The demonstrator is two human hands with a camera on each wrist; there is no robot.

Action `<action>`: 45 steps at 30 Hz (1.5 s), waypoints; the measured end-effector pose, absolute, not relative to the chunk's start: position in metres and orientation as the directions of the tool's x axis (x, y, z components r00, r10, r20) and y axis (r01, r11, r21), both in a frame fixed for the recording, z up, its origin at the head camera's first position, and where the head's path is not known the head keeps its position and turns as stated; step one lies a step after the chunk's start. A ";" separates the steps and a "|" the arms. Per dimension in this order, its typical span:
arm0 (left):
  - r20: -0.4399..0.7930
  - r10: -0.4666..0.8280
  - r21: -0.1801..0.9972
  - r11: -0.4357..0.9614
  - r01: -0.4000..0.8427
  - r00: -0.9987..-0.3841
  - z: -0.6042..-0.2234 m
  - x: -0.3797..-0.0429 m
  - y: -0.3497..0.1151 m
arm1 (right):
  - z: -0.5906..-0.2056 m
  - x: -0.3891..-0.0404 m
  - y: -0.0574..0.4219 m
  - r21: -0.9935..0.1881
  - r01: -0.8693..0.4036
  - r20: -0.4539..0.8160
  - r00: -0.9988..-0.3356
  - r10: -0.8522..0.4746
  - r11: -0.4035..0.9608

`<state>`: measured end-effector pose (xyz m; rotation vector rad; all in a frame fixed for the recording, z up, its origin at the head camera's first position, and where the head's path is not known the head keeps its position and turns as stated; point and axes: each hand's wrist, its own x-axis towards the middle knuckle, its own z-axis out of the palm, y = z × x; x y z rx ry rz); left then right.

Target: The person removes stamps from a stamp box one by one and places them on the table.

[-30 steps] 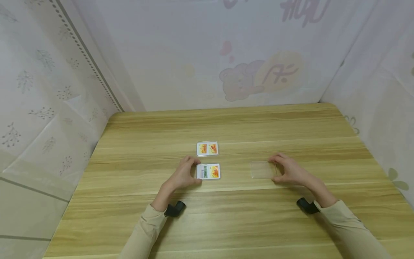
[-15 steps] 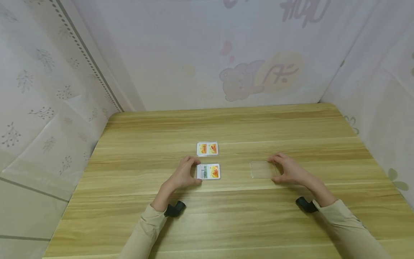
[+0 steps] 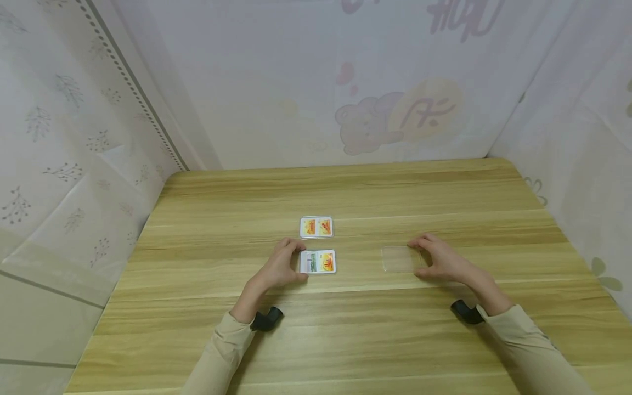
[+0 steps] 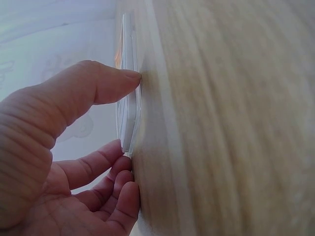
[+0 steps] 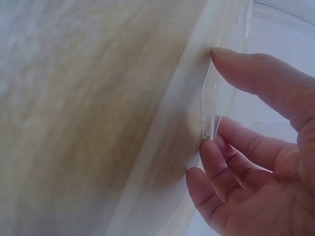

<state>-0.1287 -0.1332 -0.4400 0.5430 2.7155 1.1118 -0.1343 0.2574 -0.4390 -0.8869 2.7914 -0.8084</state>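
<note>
My left hand holds a flat clear case by its left end, thumb at the near edge and fingers at the far edge. Inside the case is a white card with two small stamp-like pictures, one green and one orange-yellow. In the left wrist view the case lies flat along the tabletop, between thumb and fingers. To the right, my right hand pinches the right end of an empty transparent plastic cover. The right wrist view shows this cover edge-on, close to the wood, with the thumb at one edge.
Behind the left case lies another clear case with two orange pictures on white. Everything rests on a wood-grain table. A pale printed curtain hangs along the table's back edge, and more patterned cloth stands at both sides.
</note>
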 end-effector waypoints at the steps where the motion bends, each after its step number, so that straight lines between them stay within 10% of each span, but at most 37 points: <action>1: -0.008 0.388 0.703 0.658 0.271 -0.922 -0.440 -0.129 -0.133 | -0.439 -0.134 0.258 -0.521 -0.507 0.060 -0.824 -0.563 0.687; 45: -0.021 0.383 0.711 0.655 0.255 -0.924 -0.441 -0.129 -0.133 | -0.427 -0.141 0.229 -0.499 -0.621 0.247 -0.770 -0.588 0.604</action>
